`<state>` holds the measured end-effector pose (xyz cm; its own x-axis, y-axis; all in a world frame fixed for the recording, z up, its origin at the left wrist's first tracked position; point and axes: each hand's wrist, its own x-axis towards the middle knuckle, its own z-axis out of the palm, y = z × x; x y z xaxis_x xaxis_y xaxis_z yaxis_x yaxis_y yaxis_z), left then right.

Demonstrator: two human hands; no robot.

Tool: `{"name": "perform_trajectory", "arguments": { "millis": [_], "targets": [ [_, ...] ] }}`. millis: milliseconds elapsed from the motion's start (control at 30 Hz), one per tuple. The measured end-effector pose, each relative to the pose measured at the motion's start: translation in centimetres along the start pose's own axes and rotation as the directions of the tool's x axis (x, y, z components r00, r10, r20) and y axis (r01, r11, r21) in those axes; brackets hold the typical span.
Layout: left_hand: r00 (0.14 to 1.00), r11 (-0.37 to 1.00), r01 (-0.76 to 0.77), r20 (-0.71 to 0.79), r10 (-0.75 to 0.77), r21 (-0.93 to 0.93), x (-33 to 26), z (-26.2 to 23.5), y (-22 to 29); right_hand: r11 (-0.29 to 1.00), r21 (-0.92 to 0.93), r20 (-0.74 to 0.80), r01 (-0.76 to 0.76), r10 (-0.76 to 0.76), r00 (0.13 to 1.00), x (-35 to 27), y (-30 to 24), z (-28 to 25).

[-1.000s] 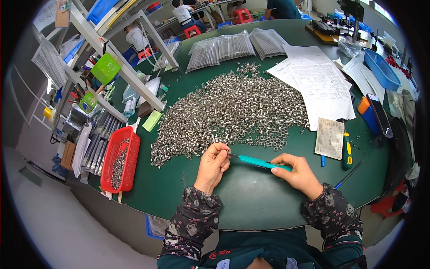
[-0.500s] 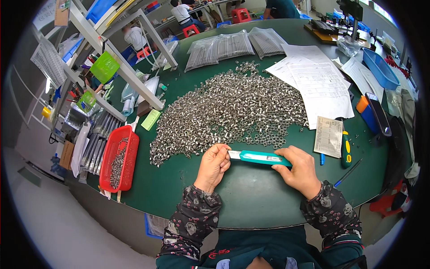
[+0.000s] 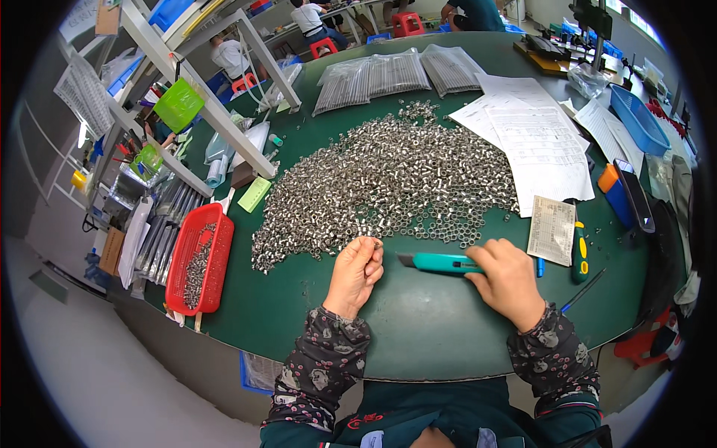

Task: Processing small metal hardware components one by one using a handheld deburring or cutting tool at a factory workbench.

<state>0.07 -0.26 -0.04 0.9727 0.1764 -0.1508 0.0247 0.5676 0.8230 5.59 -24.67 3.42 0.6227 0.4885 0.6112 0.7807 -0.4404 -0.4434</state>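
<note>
My right hand (image 3: 508, 280) is closed round the teal handle of a utility knife (image 3: 441, 263). Its short blade points left toward my other hand, with a gap between them. My left hand (image 3: 355, 276) pinches thumb against fingers on a tiny piece, mostly hidden, that looks like a small metal ring. Just beyond both hands spreads a wide heap of small shiny metal rings (image 3: 388, 175) on the green tabletop (image 3: 403, 336). Rings of the same sort lie in a red plastic basket (image 3: 219, 261) at the left.
Paper sheets (image 3: 541, 149), a printed card (image 3: 551, 230), a green-yellow screwdriver (image 3: 579, 254), a pen (image 3: 582, 290) and a phone (image 3: 633, 194) lie on the right. Bagged metal tubes (image 3: 392, 77) sit at the back. A white shelf frame (image 3: 216, 119) stands left. Other people work far off.
The knife has drawn back to the right from my left hand and turned, its blade now dark rather than bright. My left hand stays in nearly the same place, still pinching.
</note>
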Motion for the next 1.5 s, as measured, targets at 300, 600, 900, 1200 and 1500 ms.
{"name": "perform_trajectory", "arguments": {
  "millis": [300, 600, 900, 1200, 1500],
  "targets": [
    [1.000, 0.989, -0.008, -0.030, 0.003, -0.146, 0.4, 0.7, 0.8, 0.986, -0.139, 0.034, -0.096, 0.102, 0.994, -0.5, 0.6, 0.3],
    [0.952, 0.198, -0.166, 0.105, 0.286, 0.966, 3.3, 4.0, -1.1, 0.972, 0.116, -0.167, -0.203, 0.221, 0.961, -0.4, 0.7, 0.1],
    [0.897, -0.065, -0.249, 0.255, 0.360, 0.966, 3.5, 4.2, -1.7, 0.970, 0.131, -0.158, -0.204, 0.223, 0.962, -0.6, 0.4, 0.2],
    [0.993, 0.993, 0.068, 0.107, -0.057, -0.095, 0.3, 1.6, 0.3, 0.916, 0.238, 0.035, -0.324, 0.325, 0.945, -1.0, 0.6, 0.7],
    [0.991, 0.959, 0.110, 0.104, -0.085, -0.260, 0.4, -0.2, -0.3, 0.870, 0.321, 0.216, -0.375, 0.318, 0.923, -1.3, 0.6, 1.3]
  ]
}}
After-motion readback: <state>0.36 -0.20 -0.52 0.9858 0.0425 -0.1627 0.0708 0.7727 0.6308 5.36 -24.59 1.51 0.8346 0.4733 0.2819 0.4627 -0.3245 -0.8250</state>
